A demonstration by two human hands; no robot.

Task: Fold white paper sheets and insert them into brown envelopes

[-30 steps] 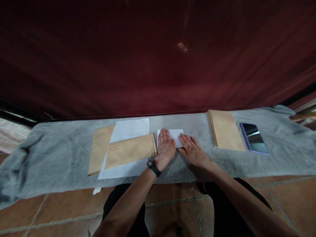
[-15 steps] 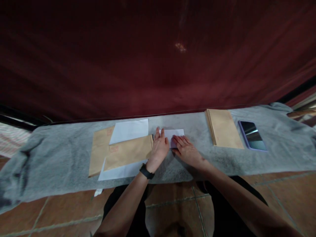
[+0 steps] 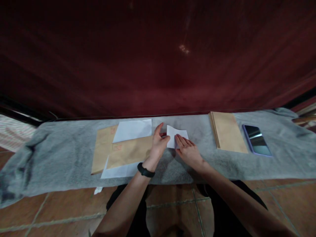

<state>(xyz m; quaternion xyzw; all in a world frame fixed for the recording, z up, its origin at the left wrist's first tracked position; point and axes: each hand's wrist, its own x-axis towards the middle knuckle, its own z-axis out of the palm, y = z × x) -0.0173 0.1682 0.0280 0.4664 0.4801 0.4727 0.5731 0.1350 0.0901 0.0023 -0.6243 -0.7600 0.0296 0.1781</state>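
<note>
A small folded sheet of white paper (image 3: 171, 131) lies in front of me, its left edge raised off the cloth. My left hand (image 3: 159, 141) has that left edge between the thumb, which rests on top, and fingers partly hidden behind it; the index finger points up and away. Flat on the right part of the paper, my right hand (image 3: 188, 149) presses with its fingers stretched out. Just left of my left hand are a brown envelope (image 3: 133, 149) and white sheets (image 3: 133, 129), one behind it and one partly under it. Another brown envelope (image 3: 100, 151) lies farther left.
To the right, a stack of brown envelopes (image 3: 229, 131) sits beside a phone (image 3: 257, 140) in a purple case. Everything rests on a grey cloth (image 3: 66, 151) over a long narrow surface. A dark red panel (image 3: 158, 65) rises behind it; tiled floor is below.
My left hand has shifted from lying on the paper to its left edge, which now stands raised. My right hand stays on the paper. The view has shifted slightly.
</note>
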